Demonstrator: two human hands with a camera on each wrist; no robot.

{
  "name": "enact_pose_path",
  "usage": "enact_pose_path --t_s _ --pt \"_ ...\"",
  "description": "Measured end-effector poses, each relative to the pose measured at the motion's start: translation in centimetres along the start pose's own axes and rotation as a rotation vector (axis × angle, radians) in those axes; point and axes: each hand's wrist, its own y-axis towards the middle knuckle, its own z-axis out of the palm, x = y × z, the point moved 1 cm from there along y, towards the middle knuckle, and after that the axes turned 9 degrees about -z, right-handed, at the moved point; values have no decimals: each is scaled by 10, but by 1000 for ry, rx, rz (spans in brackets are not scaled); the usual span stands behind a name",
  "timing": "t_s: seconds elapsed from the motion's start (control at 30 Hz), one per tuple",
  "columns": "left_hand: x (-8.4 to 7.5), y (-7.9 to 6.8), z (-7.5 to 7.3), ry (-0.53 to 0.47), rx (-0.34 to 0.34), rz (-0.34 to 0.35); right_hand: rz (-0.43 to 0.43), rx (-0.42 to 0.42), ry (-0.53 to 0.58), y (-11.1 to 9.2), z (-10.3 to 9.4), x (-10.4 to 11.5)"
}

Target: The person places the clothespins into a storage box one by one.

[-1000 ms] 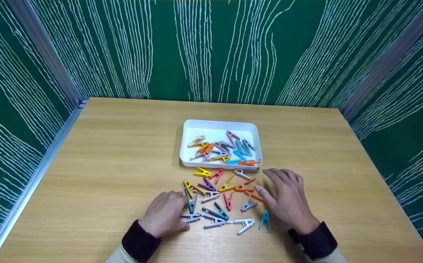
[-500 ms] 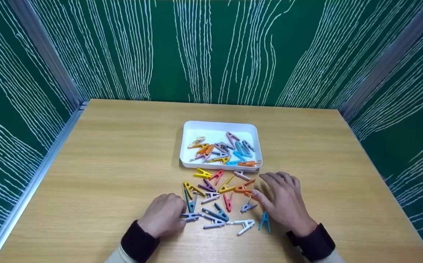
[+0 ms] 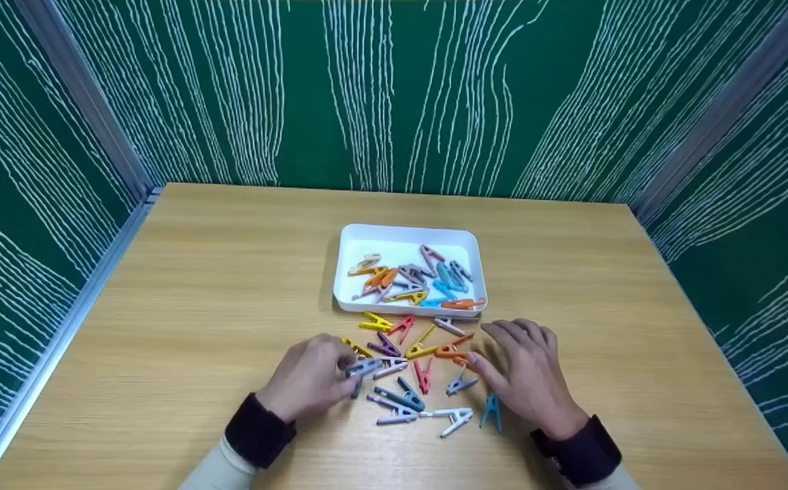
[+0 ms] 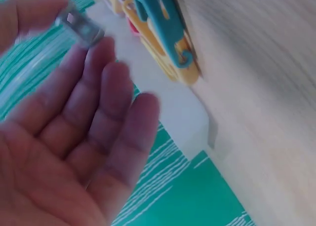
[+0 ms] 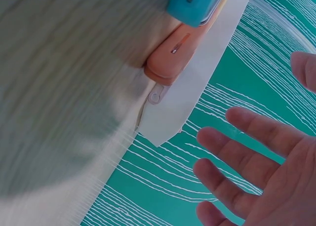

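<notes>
My left hand [image 3: 309, 378] pinches a grey-blue clothespin [image 3: 364, 368] between thumb and fingertips, held up over the left side of a loose spread of clothespins. The left wrist view shows the same grey clothespin [image 4: 81, 26] at the thumb and index tip, the other fingers loosely bent. On the other side, my right hand [image 3: 527, 374] holds nothing, its fingers spread beside an orange clothespin [image 3: 455, 348] and a turquoise clothespin [image 3: 491, 412]. Several more lie between the hands, among them a red clothespin [image 3: 422, 376], a white clothespin [image 3: 454, 418] and a dark teal clothespin [image 3: 401, 395].
Behind the spread stands a white tray [image 3: 407, 235] with many-coloured clothespins in it. A yellow clothespin [image 3: 375, 321] lies close to its front wall. The wooden table [image 3: 244, 272] is bounded by green, white-streaked walls [image 3: 299, 88] at the back and sides.
My left hand has taken the grey-blue clothespin from the table at the left of the spread and lifted it, moving slightly forward and right. The right hand has shifted slightly left and stays spread.
</notes>
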Motion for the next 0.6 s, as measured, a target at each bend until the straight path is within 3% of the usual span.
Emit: enact_pose_path --t_s 0.37,0.6 --pt "-7 33 -8 -3 -230 -16 7 18 2 1 3 3" --pt "-6 68 -16 38 -300 -70 3 18 -8 1 4 4"
